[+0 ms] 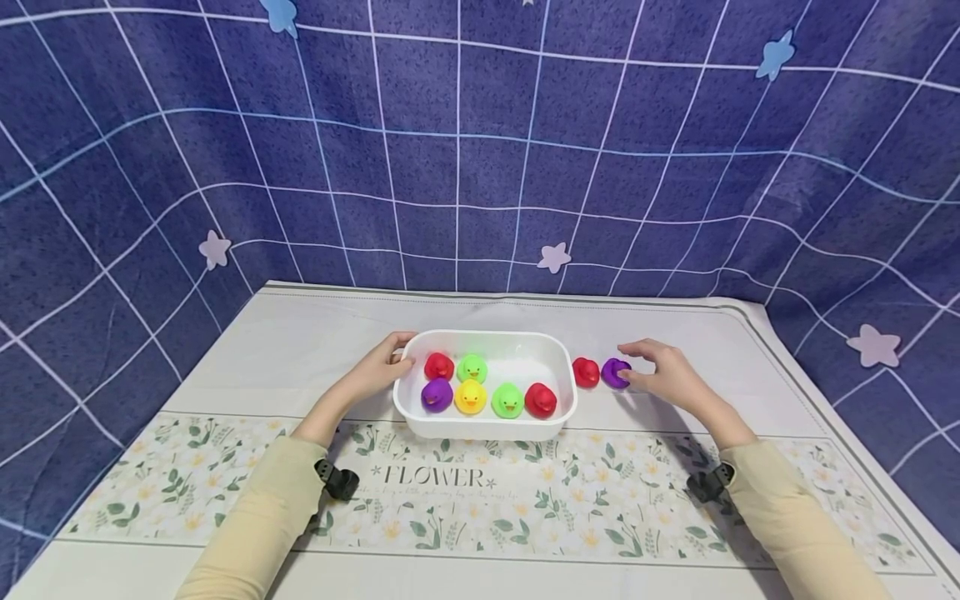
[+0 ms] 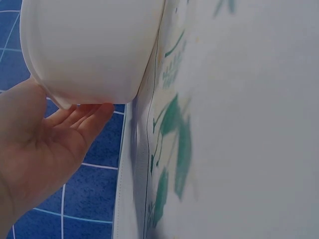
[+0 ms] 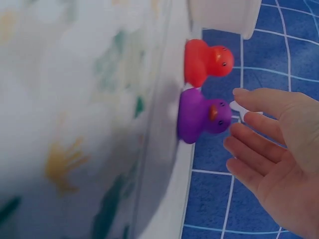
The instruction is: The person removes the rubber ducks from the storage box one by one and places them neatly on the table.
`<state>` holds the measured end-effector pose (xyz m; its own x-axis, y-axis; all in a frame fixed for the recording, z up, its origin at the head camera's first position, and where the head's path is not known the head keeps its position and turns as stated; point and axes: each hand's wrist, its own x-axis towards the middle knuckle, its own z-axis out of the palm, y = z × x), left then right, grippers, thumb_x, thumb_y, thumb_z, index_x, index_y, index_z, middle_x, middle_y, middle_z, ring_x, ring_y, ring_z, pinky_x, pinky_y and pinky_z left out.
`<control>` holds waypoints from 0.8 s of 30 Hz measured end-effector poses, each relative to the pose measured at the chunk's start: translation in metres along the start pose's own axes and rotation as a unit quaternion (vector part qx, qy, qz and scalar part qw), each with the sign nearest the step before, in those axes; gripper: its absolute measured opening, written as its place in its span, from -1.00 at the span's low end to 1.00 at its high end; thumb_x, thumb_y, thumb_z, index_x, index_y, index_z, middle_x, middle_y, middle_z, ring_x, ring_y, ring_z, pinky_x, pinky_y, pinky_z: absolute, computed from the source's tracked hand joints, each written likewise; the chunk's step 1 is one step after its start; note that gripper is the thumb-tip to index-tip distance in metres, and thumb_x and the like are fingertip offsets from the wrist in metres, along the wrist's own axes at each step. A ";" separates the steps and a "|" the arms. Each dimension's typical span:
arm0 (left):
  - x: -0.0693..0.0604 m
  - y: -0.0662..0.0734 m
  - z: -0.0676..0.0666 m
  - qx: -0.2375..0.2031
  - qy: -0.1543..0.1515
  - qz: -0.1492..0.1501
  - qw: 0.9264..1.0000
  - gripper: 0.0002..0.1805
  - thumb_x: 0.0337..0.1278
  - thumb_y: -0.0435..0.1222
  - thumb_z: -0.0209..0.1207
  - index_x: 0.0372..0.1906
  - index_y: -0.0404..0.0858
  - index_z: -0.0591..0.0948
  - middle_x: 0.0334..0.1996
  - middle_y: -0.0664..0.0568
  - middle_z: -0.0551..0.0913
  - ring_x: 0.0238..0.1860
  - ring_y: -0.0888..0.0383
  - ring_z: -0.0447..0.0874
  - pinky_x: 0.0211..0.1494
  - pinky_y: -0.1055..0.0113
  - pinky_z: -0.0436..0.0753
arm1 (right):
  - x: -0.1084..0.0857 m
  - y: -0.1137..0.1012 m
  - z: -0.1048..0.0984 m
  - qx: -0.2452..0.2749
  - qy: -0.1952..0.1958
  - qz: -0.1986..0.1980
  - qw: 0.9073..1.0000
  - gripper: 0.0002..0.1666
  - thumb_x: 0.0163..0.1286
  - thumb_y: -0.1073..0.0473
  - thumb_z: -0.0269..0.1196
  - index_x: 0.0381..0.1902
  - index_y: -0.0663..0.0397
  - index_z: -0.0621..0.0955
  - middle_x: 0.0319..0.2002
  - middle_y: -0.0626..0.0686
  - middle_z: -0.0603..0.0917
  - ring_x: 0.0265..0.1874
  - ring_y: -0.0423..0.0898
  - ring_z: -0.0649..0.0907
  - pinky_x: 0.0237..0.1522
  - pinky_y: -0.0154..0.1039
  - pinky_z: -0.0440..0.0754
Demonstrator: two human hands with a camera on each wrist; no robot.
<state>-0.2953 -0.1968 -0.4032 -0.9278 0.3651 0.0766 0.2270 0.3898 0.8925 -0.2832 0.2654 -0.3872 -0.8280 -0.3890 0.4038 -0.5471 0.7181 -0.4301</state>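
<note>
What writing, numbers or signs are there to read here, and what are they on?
"FLOWER": printed on the floral tablecloth, a small flower-like mark at each end.
Line of print beneath it: too small and blurred to read.
No lettering visible on the white tub or rubber ducks.

Both arms [image 1: 258, 508] reach forward, sleeves [image 1: 795, 517] down near the wrists [image 1: 318, 427]. Left hand [image 1: 375, 371] has a grip going, thumb [image 2: 22, 99] opposite its fingers [image 2: 97, 122]. Right hand [image 1: 666, 375] just hovers pretty relaxed, its fingers [image 3: 256, 142] lightly bent.
</note>
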 end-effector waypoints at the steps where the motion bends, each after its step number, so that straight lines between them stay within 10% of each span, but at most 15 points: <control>1: 0.000 0.000 0.000 -0.001 -0.001 0.002 1.000 -0.45 0.31 -0.44 -0.10 0.35 -0.47 0.09 0.30 -0.43 0.20 0.25 -0.32 0.34 0.18 0.00 0.55 | 0.001 -0.002 -0.001 0.001 0.004 0.000 1.000 -0.55 0.12 0.29 0.36 -0.02 0.38 0.58 -0.07 0.30 0.65 -0.07 0.28 0.60 0.01 0.17 0.57; 24: -0.001 0.001 0.000 -0.005 0.005 0.006 1.000 -0.46 0.29 -0.46 -0.08 0.32 -0.51 0.12 0.28 -0.45 0.22 0.22 -0.33 0.38 0.15 0.02 0.58 | 0.042 -0.060 0.025 0.050 0.027 -0.065 0.996 -0.56 0.15 0.20 0.36 0.00 0.21 0.62 -0.05 0.15 0.67 0.02 0.10 0.60 0.11 0.05 0.56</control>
<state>-0.2943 -0.1967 -0.4027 -0.9281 0.3611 0.0909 0.2346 0.3775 0.8958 -0.2878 0.1913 -0.3647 -0.7430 -0.4411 0.5034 -0.6611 0.6012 -0.4489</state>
